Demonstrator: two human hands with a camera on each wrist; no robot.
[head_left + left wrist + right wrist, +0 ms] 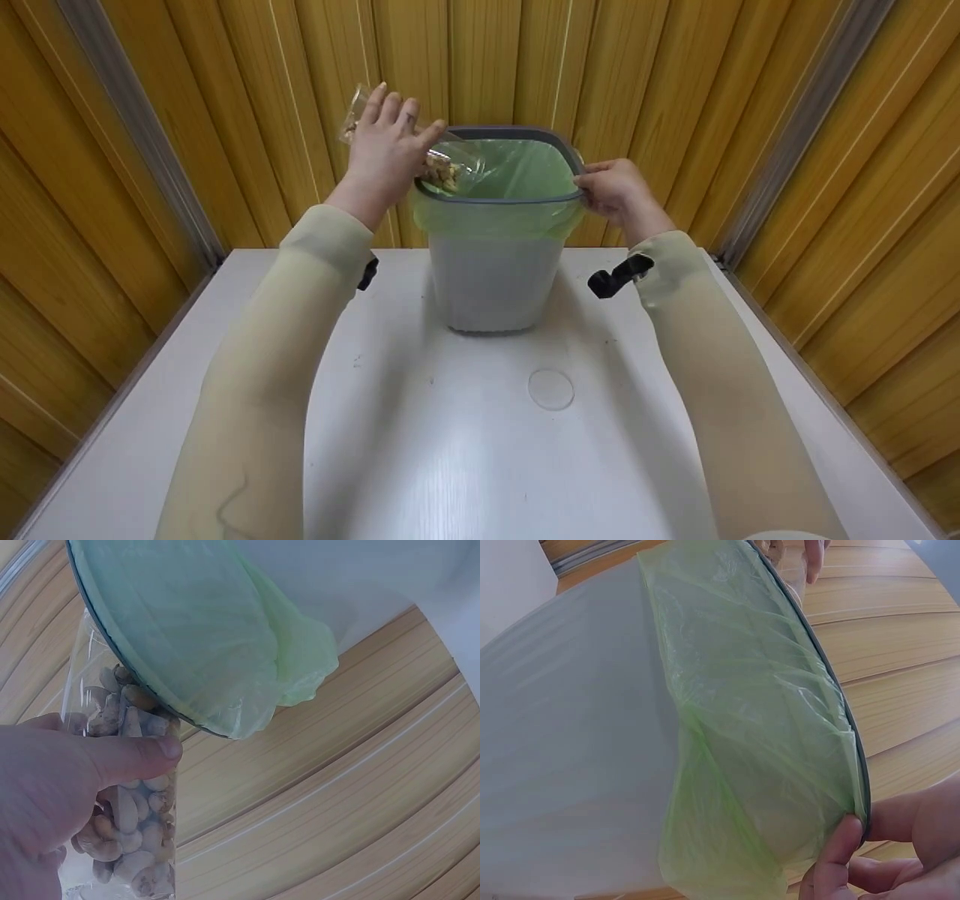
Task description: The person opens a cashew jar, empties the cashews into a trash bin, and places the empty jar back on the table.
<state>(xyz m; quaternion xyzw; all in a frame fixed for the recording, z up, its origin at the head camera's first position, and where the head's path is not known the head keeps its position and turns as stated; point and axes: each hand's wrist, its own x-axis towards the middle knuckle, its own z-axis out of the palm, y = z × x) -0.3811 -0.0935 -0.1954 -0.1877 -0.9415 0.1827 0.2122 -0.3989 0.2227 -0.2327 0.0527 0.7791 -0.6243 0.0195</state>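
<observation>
A grey trash can (495, 281) with a dark rim (517, 133) stands upright at the table's back, lined with a green trash bag (529, 169) folded over the rim. My left hand (386, 154) grips a clear plastic bag of pale, cashew-like nuts (135, 825), thumb across its side in the left wrist view. That bag lies tilted over the can's left rim, its lower end inside the opening. On the opposite side, my right hand (622, 191) pinches the rim and the liner's edge between thumb and fingers (838, 844).
A thin clear ring (551, 390) lies on the white table (450, 465) in front of the can. Wood-patterned walls (480, 60) enclose the back and both sides. Part of a white round object (784, 535) shows at the bottom right.
</observation>
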